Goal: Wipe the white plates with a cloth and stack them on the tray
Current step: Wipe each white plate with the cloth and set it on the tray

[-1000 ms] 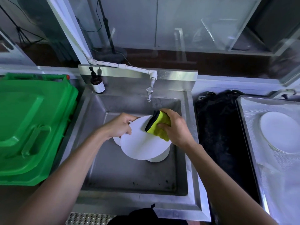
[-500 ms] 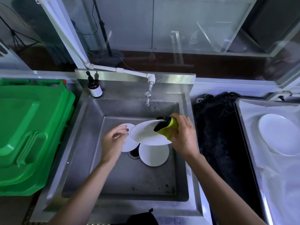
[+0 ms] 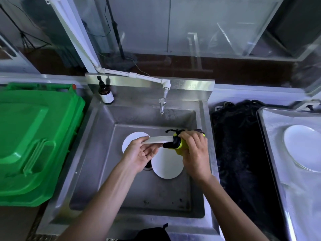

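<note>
Both bare forearms reach forward and converge, the hands close together but not touching each other. The left hand [image 3: 141, 152] is turned palm up, fingers nearly straight and spread a little, their tips supporting the near edge of a white plate [image 3: 159, 139] seen almost edge-on. The right hand [image 3: 195, 151] sits just to the right of it, knuckles up, fingers curled down and gripping a bunched yellow and black cloth [image 3: 177, 142] wrapped over the plate's right rim. The right wrist bends slightly inward.
</note>
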